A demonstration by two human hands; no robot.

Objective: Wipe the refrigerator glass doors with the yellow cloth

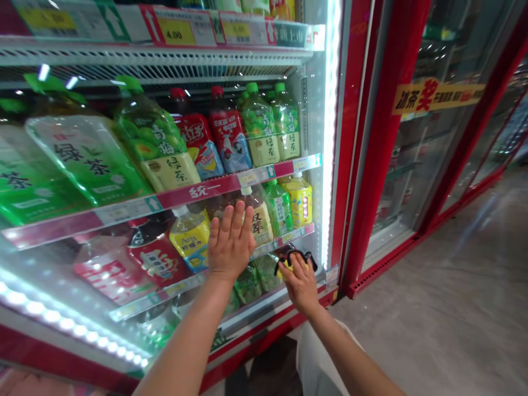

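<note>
My left hand (230,242) is raised flat in front of the cooler's lower shelves, fingers together and stretched upward, with nothing in it. Behind its fingertips is a brown-and-cream bottle (260,220). To the right and lower, my right hand (300,280) has its fingers over a black and yellow item (285,269), in front of the bottom row of green bottles. What that item is cannot be made out. A yellow-labelled lemon drink bottle (190,237) leans left of my left hand.
Large green tea bottles (82,148) and red bottles (231,135) fill the shelf above. The shelf edge (202,190) juts forward. A red door frame (381,137) stands right of the lit cooler edge. Grey floor (445,297) lies at the right, a white object (317,363) below.
</note>
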